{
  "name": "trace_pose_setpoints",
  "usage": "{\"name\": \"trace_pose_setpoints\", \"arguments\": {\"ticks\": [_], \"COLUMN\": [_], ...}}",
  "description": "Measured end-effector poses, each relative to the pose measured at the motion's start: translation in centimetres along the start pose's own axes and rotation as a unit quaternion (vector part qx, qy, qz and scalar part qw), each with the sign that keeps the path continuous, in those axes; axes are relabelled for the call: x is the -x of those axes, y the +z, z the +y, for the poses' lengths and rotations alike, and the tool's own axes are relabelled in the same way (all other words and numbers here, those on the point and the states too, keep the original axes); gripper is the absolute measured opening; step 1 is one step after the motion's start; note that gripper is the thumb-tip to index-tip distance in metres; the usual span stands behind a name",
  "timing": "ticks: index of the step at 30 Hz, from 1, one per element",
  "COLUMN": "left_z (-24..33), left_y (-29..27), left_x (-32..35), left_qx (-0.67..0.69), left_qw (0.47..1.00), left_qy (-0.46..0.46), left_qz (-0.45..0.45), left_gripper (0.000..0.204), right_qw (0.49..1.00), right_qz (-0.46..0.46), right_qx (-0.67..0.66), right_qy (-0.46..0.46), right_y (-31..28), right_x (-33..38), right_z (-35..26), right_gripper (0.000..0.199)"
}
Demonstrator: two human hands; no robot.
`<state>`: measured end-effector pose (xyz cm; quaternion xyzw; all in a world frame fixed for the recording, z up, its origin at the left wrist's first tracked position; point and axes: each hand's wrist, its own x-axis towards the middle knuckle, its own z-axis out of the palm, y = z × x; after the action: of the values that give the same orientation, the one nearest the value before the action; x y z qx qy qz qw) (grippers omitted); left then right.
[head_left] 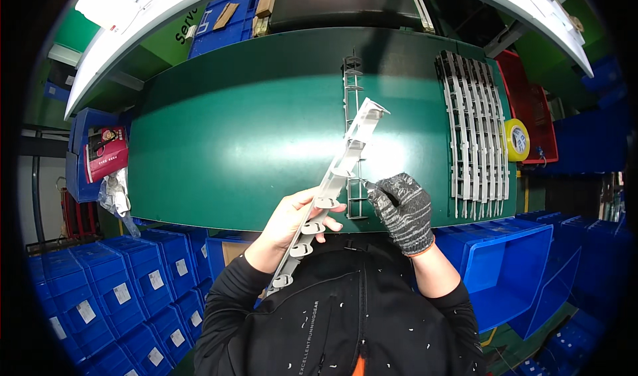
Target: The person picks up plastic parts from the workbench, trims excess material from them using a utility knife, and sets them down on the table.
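Note:
My bare left hand (292,223) is wrapped round a long light-grey plastic strip (357,136) with rounded loops along its edge. The strip slants from my left forearm up over the table. My right hand (403,210), in a grey-and-black knit glove, has its fingers pinched together just right of the strip. A thin dark tip shows at those fingertips, too small to name. Beneath the strip, a narrow ladder-like grey piece (353,97) lies lengthwise on the green table (219,143). Small white flecks dot my black jacket.
Several similar grey strips (475,130) lie side by side at the table's right. Beyond them are a yellow tape roll (517,140) and a red bin (525,83). Blue crates (126,276) stand at lower left, a blue bin (502,263) at lower right. A white shelf edge (119,50) crosses above.

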<state>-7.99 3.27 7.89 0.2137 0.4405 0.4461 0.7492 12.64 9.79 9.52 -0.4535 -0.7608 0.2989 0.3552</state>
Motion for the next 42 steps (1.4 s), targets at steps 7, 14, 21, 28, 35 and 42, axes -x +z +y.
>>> {"name": "trace_pose_setpoints", "arguments": {"ticks": [7,14,21,28,35,42], "left_z": [-0.7,1.4,3.2,3.4,2.5,2.4], "left_y": [-0.3,-1.5,0.0,0.1,-0.7,0.0], "left_x": [-0.9,0.5,1.9,1.6,0.8,1.0], "left_qx": [0.107,-0.176,-0.175,-0.123,-0.130,-0.093], "left_qw": [0.976,0.977,0.980,0.979,0.970,0.983], "left_qy": [-0.014,0.011,-0.046,-0.082,-0.110,-0.080], "left_qz": [-0.188,-0.116,-0.081,-0.138,-0.175,-0.136], "left_gripper": [0.053,0.040,0.033,0.037,0.042,0.036], "right_qw": [0.691,0.726,0.802,0.960,0.989,0.979], "right_qz": [-0.081,0.121,0.122,-0.003,-0.021,-0.066], "right_qx": [-0.660,-0.629,-0.546,-0.273,-0.139,-0.192], "right_qy": [0.283,0.250,0.211,0.055,0.033,0.027], "right_y": [2.1,-0.5,-1.1,0.6,-0.6,0.7], "right_x": [0.0,-4.0,-3.9,-0.3,-0.7,0.2], "right_z": [2.4,1.6,2.1,2.3,1.8,1.7], "right_gripper": [0.039,0.023,0.037,0.026,0.012,0.018]}}
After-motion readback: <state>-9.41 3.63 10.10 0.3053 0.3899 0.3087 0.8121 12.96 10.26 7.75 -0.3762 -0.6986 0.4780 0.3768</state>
